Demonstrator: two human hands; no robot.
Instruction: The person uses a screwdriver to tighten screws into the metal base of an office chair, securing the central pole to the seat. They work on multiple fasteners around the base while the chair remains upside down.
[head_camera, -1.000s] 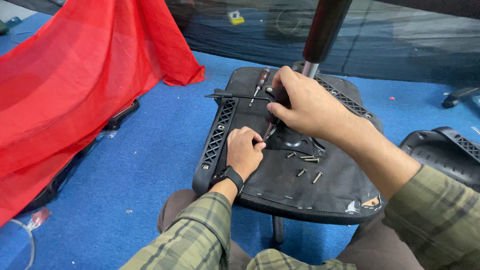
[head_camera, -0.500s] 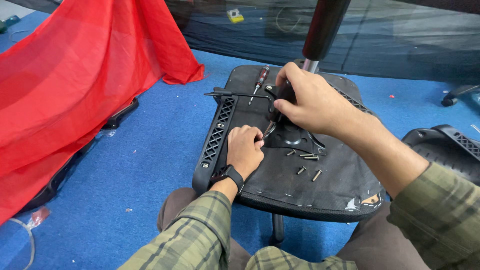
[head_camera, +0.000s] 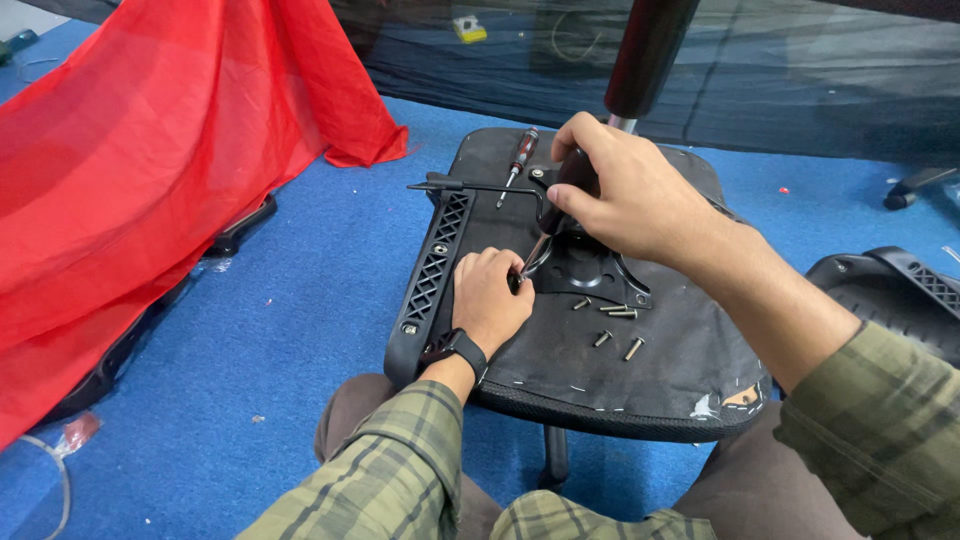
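same setup as a second ago, barely shifted: right hand (head_camera: 625, 195) clamped on dark-handled screwdriver (head_camera: 560, 205), tip at centre of upturned black chair seat (head_camera: 690, 340); left hand (head_camera: 490, 300) pinching at tip, 7 o'clock of plate.

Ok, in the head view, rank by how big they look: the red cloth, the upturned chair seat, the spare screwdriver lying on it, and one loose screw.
1. red cloth
2. chair seat
3. spare screwdriver
4. loose screw

The cloth runs out of frame and partly sits nearer the camera, so its lead over the seat is apparent size only.
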